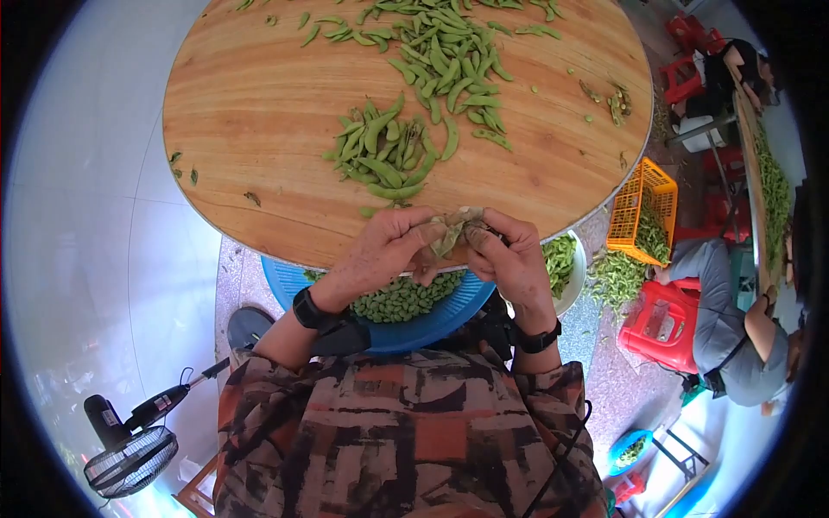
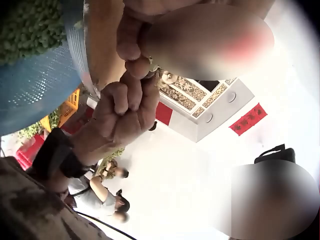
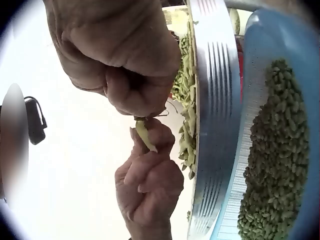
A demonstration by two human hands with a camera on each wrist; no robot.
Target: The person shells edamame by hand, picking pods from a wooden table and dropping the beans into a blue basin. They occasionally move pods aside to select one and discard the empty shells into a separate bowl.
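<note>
Left hand and right hand, fingers curled, pinch a pod near the surface's six-o'clock edge; over-hard squeezing could shoot it past the basin.

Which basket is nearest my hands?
The blue one by the table, holding loose green beans; the orange basket, farther right, holds pods.

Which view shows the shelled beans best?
Right wrist: shelled beans large, unobstructed, individually distinct in the blue basin, though cropped at bottom. Head: smaller, partly hidden by the table. Left wrist: only a dim, cropped corner patch.
</note>
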